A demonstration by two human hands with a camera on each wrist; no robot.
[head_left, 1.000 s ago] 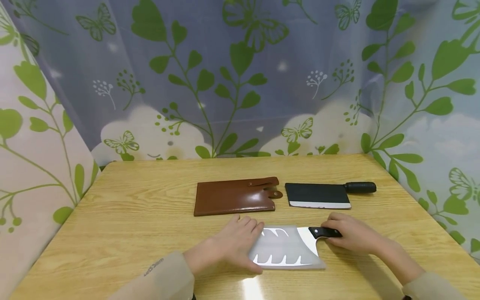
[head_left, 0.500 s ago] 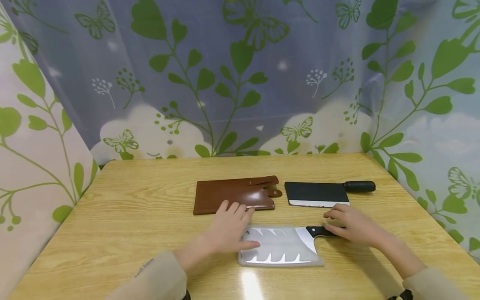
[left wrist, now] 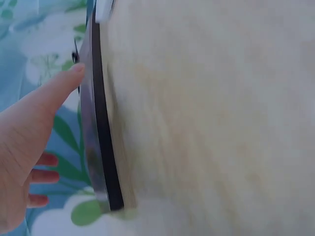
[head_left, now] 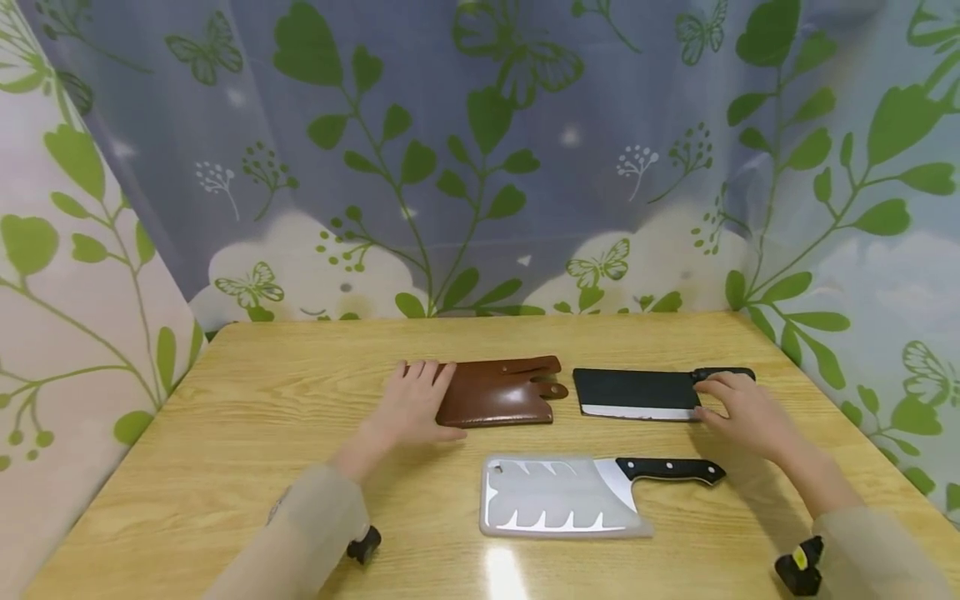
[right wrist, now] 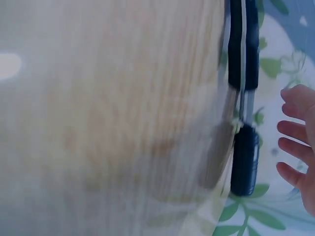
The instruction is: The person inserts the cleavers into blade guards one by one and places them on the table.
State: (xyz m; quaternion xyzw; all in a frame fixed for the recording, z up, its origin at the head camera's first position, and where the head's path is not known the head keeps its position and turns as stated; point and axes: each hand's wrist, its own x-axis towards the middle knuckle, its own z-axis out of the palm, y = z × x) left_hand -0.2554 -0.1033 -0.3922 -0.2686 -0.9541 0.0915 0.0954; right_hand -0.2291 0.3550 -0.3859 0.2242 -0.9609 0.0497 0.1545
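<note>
The left hand (head_left: 408, 408) is behind and to the left of the pale cleaver (head_left: 558, 496), over the left end of the brown sheath (head_left: 498, 393), its fingers stretched out and the thumb spread away from them. The right hand (head_left: 753, 417) is behind the pale cleaver and toward its right end, where the blade of the dark cleaver (head_left: 633, 387) meets its handle; its fingers are loosely bent and pinch nothing. The brown sheath lies behind the pale cleaver, the dark cleaver behind and to the right of it. All three rest on the wooden table (head_left: 435, 508), with a printed curtain (head_left: 240, 125) rising beyond.

The head view alone shows the pale cleaver whole. The left wrist view brings the thumb tip up against the outline of the brown sheath, though I cannot tell whether it touches. The right wrist view shows a gap between the fingers and the round black handle (right wrist: 244, 162), which overlap in the head view.

Half a second ago the left hand was over the pale cleaver's left end and the right hand at its handle; both have since moved back, uncovering it.
</note>
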